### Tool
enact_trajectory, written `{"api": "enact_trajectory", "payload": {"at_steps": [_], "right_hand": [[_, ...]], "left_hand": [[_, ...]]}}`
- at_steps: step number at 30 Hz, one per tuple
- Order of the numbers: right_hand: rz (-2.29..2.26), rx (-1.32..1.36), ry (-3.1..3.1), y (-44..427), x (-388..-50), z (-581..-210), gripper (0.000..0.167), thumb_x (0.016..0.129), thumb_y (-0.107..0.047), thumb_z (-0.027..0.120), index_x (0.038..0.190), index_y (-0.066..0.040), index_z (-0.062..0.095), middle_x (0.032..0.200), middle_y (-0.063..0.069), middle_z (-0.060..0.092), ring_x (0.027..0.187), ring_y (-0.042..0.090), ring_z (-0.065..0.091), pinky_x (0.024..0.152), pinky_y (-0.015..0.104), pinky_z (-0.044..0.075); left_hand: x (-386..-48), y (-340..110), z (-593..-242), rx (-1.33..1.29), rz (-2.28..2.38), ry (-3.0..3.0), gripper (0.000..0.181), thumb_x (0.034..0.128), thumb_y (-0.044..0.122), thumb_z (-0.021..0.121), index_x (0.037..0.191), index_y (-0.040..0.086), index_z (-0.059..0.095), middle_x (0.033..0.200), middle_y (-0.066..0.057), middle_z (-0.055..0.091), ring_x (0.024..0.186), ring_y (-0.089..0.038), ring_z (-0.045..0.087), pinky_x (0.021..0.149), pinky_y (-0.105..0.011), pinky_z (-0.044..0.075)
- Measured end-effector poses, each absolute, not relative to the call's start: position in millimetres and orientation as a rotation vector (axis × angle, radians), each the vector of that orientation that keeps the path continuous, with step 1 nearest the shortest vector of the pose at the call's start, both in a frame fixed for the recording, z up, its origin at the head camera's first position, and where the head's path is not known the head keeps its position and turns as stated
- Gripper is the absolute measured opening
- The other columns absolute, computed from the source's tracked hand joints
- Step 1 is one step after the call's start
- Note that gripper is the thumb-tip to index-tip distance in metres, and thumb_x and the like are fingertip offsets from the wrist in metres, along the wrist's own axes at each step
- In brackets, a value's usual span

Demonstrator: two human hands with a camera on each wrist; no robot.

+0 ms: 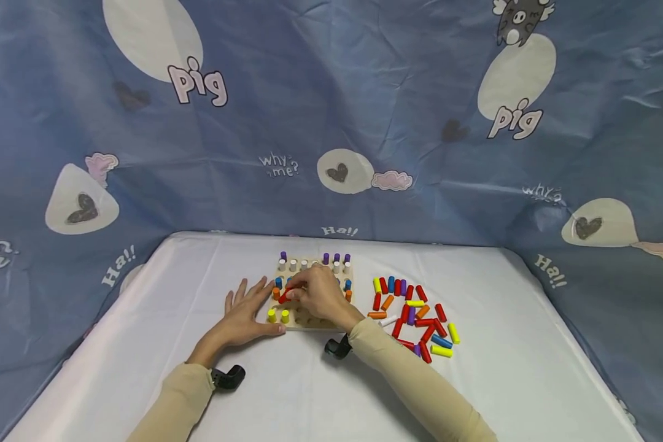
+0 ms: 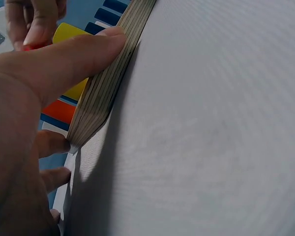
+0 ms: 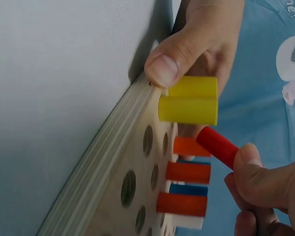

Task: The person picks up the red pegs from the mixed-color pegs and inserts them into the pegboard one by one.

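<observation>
My right hand (image 1: pixel 323 294) is over a wooden pegboard (image 1: pixel 309 327), pinching a red peg (image 3: pixel 219 146) between thumb and fingers. The peg is tilted, its free end close to the yellow and orange pegs in the right wrist view. My left hand (image 1: pixel 245 320) lies at the board's left side with fingers spread; its thumb (image 2: pixel 105 46) rests on the near edge. Two yellow pegs (image 3: pixel 189 110) stand upright in the front row. Behind them are orange pegs (image 3: pixel 188 173), blue pegs (image 1: pixel 279 282), white pegs (image 1: pixel 293 265) and purple pegs (image 1: pixel 283 255). My right hand hides the board's middle.
Loose pegs in red, yellow, orange, blue, purple and white lie scattered right of the board, among them a blue peg (image 1: pixel 442 341) and a yellow peg (image 1: pixel 453 333). A white cloth (image 1: pixel 276 399) covers the table. A blue patterned curtain (image 1: pixel 287 123) hangs behind.
</observation>
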State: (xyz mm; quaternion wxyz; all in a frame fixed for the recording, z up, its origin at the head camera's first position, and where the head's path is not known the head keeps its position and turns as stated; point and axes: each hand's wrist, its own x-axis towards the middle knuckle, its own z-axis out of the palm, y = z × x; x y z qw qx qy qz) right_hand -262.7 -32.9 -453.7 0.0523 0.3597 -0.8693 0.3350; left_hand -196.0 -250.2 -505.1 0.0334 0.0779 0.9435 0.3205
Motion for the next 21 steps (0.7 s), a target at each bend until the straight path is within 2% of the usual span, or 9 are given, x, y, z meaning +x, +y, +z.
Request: {"api": "enact_trajectory", "payload": {"at_steps": [4, 11, 14, 15, 17, 21], "right_hand": [[1.009, 1.105, -2.665, -41, -263, -456, 0.010, 0.093, -0.019, 0.084, 0.100, -0.014, 0.087, 0.096, -0.002, 0.082, 0.086, 0.014, 0.068, 0.079, 0.027, 0.049], [1.095, 1.153, -2.685, -46, -264, -463, 0.008, 0.093, -0.011, 0.083, 0.100, -0.010, 0.086, 0.093, 0.002, 0.082, 0.077, 0.006, 0.070, 0.067, 0.018, 0.051], [1.107, 1.167, -2.696, -48, -264, -465, 0.008, 0.093, -0.008, 0.083, 0.100, -0.009, 0.086, 0.093, 0.003, 0.082, 0.077, 0.006, 0.071, 0.068, 0.019, 0.052], [1.106, 1.170, -2.700, -48, -263, -465, 0.009, 0.092, -0.007, 0.082, 0.100, -0.009, 0.086, 0.093, 0.003, 0.082, 0.077, 0.006, 0.071, 0.070, 0.021, 0.054], [1.083, 1.178, -2.701, -50, -262, -465, 0.009, 0.092, -0.006, 0.082, 0.100, -0.010, 0.086, 0.093, 0.002, 0.082, 0.080, 0.006, 0.071, 0.082, 0.026, 0.055], [1.011, 1.188, -2.697, -53, -261, -464, 0.009, 0.092, -0.007, 0.082, 0.099, -0.012, 0.087, 0.092, -0.001, 0.082, 0.085, 0.009, 0.070, 0.098, 0.037, 0.052]], "left_hand": [[-197, -250, -505, 0.204, 0.981, 2.908, 0.114, 0.0797, 0.058, 0.086, 0.168, 0.012, 0.032, 0.175, -0.026, 0.014, 0.160, -0.055, -0.005, 0.120, -0.076, -0.008], [-197, -248, -505, 0.153, 0.977, 2.915, 0.115, 0.0767, 0.058, 0.089, 0.167, 0.013, 0.034, 0.174, -0.029, 0.010, 0.159, -0.056, -0.002, 0.120, -0.075, -0.005], [-197, -249, -504, 0.153, 0.982, 2.915, 0.115, 0.0772, 0.059, 0.089, 0.167, 0.013, 0.034, 0.174, -0.030, 0.010, 0.159, -0.055, -0.002, 0.120, -0.075, -0.006], [-197, -249, -504, 0.157, 0.984, 2.916, 0.115, 0.0772, 0.059, 0.089, 0.167, 0.013, 0.034, 0.173, -0.030, 0.011, 0.159, -0.056, -0.002, 0.120, -0.075, -0.005], [-197, -250, -504, 0.154, 0.987, 2.916, 0.114, 0.0772, 0.059, 0.088, 0.167, 0.013, 0.034, 0.173, -0.030, 0.011, 0.159, -0.055, -0.002, 0.121, -0.075, -0.005], [-197, -250, -503, 0.155, 0.987, 2.915, 0.115, 0.0771, 0.059, 0.088, 0.167, 0.013, 0.034, 0.173, -0.031, 0.010, 0.159, -0.056, -0.003, 0.121, -0.075, -0.005]]}}
